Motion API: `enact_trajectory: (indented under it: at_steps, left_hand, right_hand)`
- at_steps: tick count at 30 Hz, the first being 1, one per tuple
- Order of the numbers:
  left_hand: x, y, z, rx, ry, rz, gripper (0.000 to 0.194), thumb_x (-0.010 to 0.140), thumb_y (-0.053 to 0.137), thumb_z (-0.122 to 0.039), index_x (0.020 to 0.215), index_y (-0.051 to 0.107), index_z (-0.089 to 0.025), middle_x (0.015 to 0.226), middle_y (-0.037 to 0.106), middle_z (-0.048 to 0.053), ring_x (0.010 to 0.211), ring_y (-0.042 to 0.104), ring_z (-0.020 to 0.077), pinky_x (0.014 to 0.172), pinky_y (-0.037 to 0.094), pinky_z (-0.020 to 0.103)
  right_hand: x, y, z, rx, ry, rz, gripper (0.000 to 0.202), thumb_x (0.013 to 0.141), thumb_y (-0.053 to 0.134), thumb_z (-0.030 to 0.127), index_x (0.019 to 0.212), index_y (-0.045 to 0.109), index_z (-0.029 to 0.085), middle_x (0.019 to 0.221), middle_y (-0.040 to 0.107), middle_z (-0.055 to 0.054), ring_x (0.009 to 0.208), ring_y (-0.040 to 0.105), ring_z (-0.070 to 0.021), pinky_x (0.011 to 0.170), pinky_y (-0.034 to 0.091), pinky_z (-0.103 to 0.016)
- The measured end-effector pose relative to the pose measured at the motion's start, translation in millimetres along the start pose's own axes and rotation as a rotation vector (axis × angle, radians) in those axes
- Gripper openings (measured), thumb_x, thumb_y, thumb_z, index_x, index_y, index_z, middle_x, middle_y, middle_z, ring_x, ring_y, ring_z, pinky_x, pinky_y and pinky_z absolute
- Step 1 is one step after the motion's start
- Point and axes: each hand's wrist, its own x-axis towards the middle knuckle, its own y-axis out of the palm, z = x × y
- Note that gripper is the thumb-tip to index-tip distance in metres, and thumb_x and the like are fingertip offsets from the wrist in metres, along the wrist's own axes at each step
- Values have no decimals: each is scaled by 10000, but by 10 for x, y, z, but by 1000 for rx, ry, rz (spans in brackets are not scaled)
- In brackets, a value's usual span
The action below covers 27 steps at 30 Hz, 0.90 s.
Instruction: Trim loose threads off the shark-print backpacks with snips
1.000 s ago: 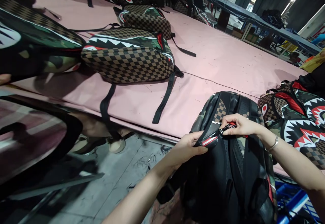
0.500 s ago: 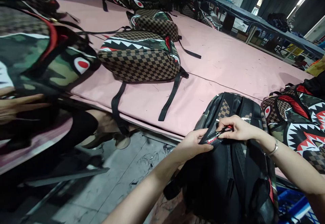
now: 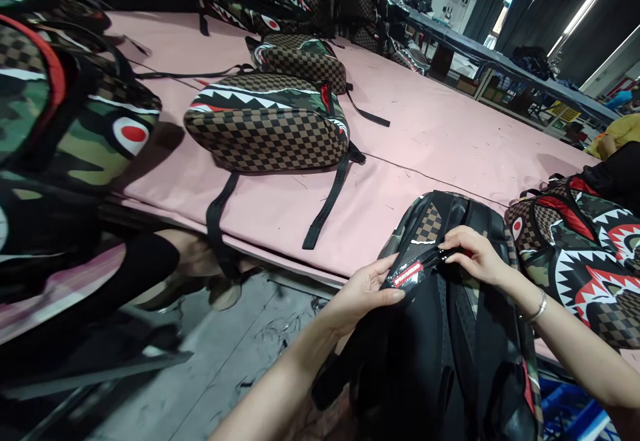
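A black backpack [image 3: 400, 368] with a checkered patch stands upright in front of me, its strap side facing me. My left hand [image 3: 367, 291] is closed on a shoulder strap [image 3: 387, 324], thumb and fingers either side of a red label [image 3: 409, 273] under shiny clear film. Just right of the label, my right hand [image 3: 473, 254] pinches a small dark tool that looks like thread snips [image 3: 444, 252]. The tool's tip lies close to the strap; whether it touches cannot be made out. My fingers partly cover the tool.
Checkered camouflage backpacks [image 3: 270, 134] lie on the pink table [image 3: 430, 128], and more shark-mouth backpacks [image 3: 590, 254] stand at right. At left, a person's leg [image 3: 187, 251] shows beside another backpack [image 3: 100, 134]. Thread scraps [image 3: 280, 321] litter the floor.
My right hand has drawn slightly up and right, away from the label, which now shows in full. My left hand still grips the strap, and the view has shifted a little.
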Motion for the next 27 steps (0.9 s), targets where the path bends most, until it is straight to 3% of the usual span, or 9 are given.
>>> enact_trajectory:
  at_steps: [27]
  left_hand:
    - [-7, 73, -133, 73, -43, 6, 613, 634, 723, -264, 1204, 519, -168, 1095, 589, 67, 940, 540, 194, 779, 390, 244]
  right_hand:
    - [130, 74, 45, 75, -116, 83, 189, 856, 506, 341, 915, 586, 180, 851, 601, -78, 835, 550, -180, 763, 454, -335]
